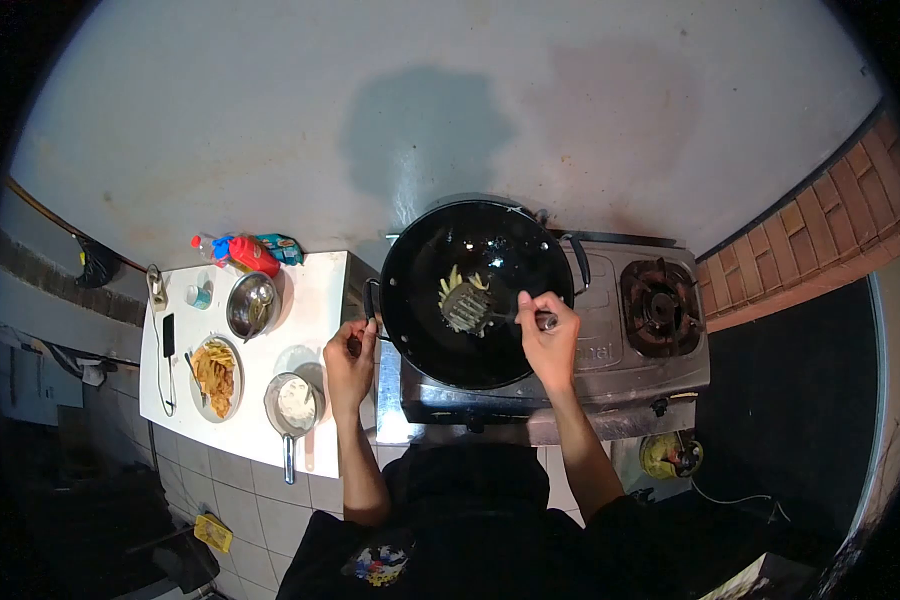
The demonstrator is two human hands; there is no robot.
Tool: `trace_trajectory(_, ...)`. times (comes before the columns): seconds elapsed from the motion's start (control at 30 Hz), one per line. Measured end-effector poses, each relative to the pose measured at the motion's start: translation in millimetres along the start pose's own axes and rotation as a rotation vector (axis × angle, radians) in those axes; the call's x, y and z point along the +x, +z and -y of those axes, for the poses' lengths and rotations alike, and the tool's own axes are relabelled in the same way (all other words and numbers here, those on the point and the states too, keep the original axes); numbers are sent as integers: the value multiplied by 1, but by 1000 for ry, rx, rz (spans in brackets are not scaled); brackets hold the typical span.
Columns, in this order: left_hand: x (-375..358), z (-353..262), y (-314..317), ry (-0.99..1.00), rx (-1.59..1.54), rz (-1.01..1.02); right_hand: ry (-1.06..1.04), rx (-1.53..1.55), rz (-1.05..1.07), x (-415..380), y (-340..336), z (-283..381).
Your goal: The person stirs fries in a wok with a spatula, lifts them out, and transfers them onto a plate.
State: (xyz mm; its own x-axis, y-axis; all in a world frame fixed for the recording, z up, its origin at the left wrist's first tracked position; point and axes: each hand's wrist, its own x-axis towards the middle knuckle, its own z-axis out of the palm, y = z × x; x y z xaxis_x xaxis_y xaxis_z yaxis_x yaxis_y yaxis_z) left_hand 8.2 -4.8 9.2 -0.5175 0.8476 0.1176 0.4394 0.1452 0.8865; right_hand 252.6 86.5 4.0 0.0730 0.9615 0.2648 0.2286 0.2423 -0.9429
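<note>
A large black wok (510, 365) stands on the left part of the stove, with its inside shiny and wet-looking. My left hand (348, 368) is closed at the wok's left handle, fingers curled and thumb up against it. In my right hand (550, 345) is the handle of a slotted spatula (467, 309), reaching in from the wok's right side. The spatula's head lies over the middle of the wok. Pale yellow fries (455, 281) sit against the head's upper left edge, some partly hidden by it.
A bare burner (661, 307) is to the right on the steel stove (610, 370). On the white table (260, 440) at left are a plate of fried food (216, 378), a saucepan with white powder (296, 402), a metal bowl (254, 306), a phone (169, 335) and bottles.
</note>
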Motion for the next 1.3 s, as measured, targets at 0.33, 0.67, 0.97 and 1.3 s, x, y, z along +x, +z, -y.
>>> trace_trajectory(0.33, -1, 4, 0, 17, 22, -7, 100, 93, 103, 4, 5, 2)
trace_trajectory(0.67, -1, 2, 0, 3, 28, -2, 43, -32, 109, 6, -11, -1)
trace_trajectory(0.97, -2, 4, 0, 6, 29, -4, 179, 109, 81, 10, -10, 13)
trace_trajectory(1.3, -2, 1, 0, 10, 31, -5, 186, 143, 45, 24, 5, 18)
